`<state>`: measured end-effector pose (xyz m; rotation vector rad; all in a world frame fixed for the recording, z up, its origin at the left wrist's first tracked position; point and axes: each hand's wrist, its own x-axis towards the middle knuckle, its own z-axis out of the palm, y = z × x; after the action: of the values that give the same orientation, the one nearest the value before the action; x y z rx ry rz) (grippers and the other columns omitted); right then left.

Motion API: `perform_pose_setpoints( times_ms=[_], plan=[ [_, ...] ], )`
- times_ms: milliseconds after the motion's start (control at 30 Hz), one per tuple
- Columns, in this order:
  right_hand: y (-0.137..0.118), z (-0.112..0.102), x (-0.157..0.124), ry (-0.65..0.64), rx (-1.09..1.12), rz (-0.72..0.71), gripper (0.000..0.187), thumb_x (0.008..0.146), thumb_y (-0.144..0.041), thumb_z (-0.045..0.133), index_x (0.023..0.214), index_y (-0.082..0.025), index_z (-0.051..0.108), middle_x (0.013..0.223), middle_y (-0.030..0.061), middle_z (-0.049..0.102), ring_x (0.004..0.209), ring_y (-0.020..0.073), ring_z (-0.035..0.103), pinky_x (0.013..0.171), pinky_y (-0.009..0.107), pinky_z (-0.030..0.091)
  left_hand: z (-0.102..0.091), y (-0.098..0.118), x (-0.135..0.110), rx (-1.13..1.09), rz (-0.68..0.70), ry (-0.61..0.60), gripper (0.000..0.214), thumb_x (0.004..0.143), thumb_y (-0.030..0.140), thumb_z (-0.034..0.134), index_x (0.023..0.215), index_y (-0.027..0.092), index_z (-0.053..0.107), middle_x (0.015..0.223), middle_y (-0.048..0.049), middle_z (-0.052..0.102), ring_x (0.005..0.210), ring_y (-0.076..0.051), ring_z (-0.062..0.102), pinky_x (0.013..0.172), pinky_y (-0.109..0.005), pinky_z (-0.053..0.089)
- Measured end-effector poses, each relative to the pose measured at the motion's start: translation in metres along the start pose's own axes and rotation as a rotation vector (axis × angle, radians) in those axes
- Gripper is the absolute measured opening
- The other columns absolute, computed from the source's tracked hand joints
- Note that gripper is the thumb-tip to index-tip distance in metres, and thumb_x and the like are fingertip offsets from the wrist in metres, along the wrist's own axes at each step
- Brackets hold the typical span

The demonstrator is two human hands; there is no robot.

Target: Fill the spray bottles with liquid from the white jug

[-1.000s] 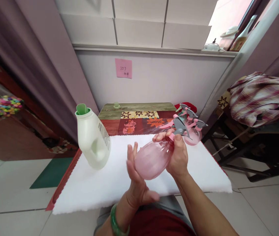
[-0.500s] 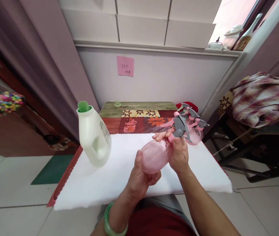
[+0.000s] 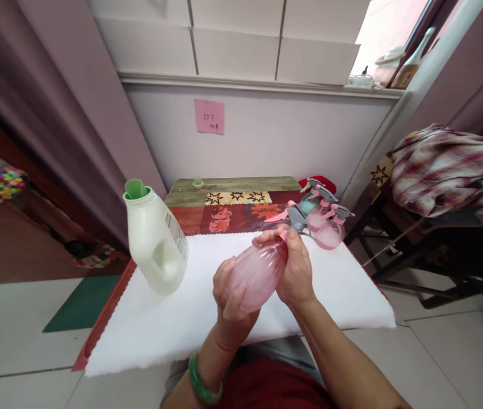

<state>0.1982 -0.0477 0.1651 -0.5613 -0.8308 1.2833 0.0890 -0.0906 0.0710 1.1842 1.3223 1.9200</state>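
I hold a pink translucent spray bottle (image 3: 260, 270) tilted over the white padded table top (image 3: 181, 318), its grey trigger head pointing away to the right. My left hand (image 3: 228, 301) wraps round the bottle's base. My right hand (image 3: 294, 272) is closed round its neck, just below the grey and pink trigger. A green bangle sits on my left wrist. A white detergent jug (image 3: 156, 241) with an open green spout stands upright to the left of my hands.
Two more pink spray bottles (image 3: 328, 227) stand at the table's far right. A small green cap (image 3: 198, 182) lies at the far edge near the wall. A chair with a plaid cloth (image 3: 449, 170) is on the right. Tiled floor surrounds the table.
My left hand went from flat and open beside the bottle's base to wrapped round it. The bottle shifted slightly left with my hands.
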Motion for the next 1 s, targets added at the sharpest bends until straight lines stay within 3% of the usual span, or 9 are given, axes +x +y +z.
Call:
perform_pose_setpoints(
  times_ms=[67,133,267,333,400,533,733,900,1000],
  plan=[
    [-0.001,-0.001,0.002,0.014,0.002,-0.022,0.035,0.098,-0.060,0.063,0.096,-0.026,0.059,0.084,-0.0004,0.076,0.085,0.0212,0.074,0.088,0.040,0.059,0.002,0.011,-0.004,0.025,0.205,-0.039,0.094,0.043,0.052,0.105,0.121,0.032,0.056,0.141,-0.0132,0.057,0.145,-0.046,0.046,0.118,-0.069,0.037],
    [-0.001,-0.005,0.005,-0.003,-0.041,-0.080,0.034,0.099,-0.060,0.060,0.096,-0.026,0.059,0.083,-0.0002,0.076,0.084,0.0212,0.073,0.087,0.040,0.058,0.006,0.027,-0.005,-0.069,0.223,-0.060,0.104,0.048,0.064,0.100,0.134,0.030,0.052,0.151,-0.0165,0.053,0.146,-0.046,0.046,0.118,-0.065,0.040],
    [0.007,-0.018,0.007,-0.119,-0.192,-0.218,0.034,0.098,-0.059,0.062,0.097,-0.025,0.063,0.086,0.0022,0.076,0.089,0.0241,0.074,0.090,0.043,0.057,0.009,0.053,0.008,-0.471,-0.574,-0.217,0.076,0.089,0.075,0.064,0.142,0.020,0.055,0.136,-0.0194,0.067,0.115,-0.036,0.071,0.078,-0.045,0.065],
    [0.012,-0.025,0.007,-0.187,-0.231,-0.230,0.033,0.098,-0.058,0.062,0.100,-0.025,0.064,0.089,0.0034,0.077,0.092,0.0254,0.074,0.092,0.045,0.056,0.007,0.054,0.016,-0.599,-0.902,-0.379,0.076,0.088,0.073,0.066,0.137,0.015,0.061,0.116,-0.0194,0.075,0.086,-0.031,0.076,0.051,-0.033,0.059],
    [0.016,-0.029,0.007,-0.230,-0.238,-0.206,0.033,0.100,-0.058,0.059,0.102,-0.025,0.065,0.092,0.0042,0.078,0.094,0.0257,0.074,0.094,0.046,0.056,0.004,0.047,0.021,-0.668,-1.009,-0.428,0.076,0.083,0.069,0.075,0.135,0.014,0.063,0.102,-0.0168,0.077,0.067,-0.025,0.074,0.039,-0.024,0.048],
    [0.013,-0.034,0.010,-0.261,-0.328,-0.195,0.035,0.103,-0.057,0.055,0.103,-0.025,0.067,0.101,0.0061,0.079,0.101,0.0257,0.073,0.098,0.045,0.054,0.005,0.032,0.015,-0.733,-0.924,-0.376,0.071,0.081,0.061,0.082,0.135,0.018,0.066,0.106,-0.0143,0.078,0.069,-0.021,0.073,0.047,-0.023,0.052],
    [0.009,-0.035,0.017,-0.259,-0.367,-0.184,0.035,0.105,-0.056,0.052,0.104,-0.024,0.067,0.101,0.0053,0.079,0.101,0.0246,0.072,0.098,0.043,0.053,0.013,0.027,0.005,-0.611,-0.649,-0.338,0.063,0.081,0.052,0.084,0.134,0.021,0.069,0.138,-0.0143,0.069,0.108,-0.030,0.070,0.074,-0.038,0.065],
    [0.020,-0.035,0.013,-0.136,-0.385,-0.149,0.035,0.103,-0.056,0.057,0.108,-0.023,0.067,0.110,0.0077,0.078,0.110,0.0243,0.071,0.104,0.042,0.051,0.016,0.020,0.001,-0.539,-0.545,-0.293,0.064,0.078,0.052,0.086,0.129,0.020,0.065,0.128,-0.0135,0.071,0.113,-0.033,0.068,0.084,-0.039,0.060],
    [0.029,-0.039,-0.001,-0.065,-0.477,-0.135,0.049,0.087,-0.057,0.077,0.118,-0.023,0.062,0.119,0.0092,0.075,0.113,0.0262,0.070,0.100,0.041,0.054,0.016,0.013,0.001,-0.463,-0.493,-0.203,0.071,0.068,0.046,0.094,0.124,0.021,0.058,0.118,-0.0093,0.070,0.109,-0.029,0.069,0.089,-0.038,0.057]
  ],
)
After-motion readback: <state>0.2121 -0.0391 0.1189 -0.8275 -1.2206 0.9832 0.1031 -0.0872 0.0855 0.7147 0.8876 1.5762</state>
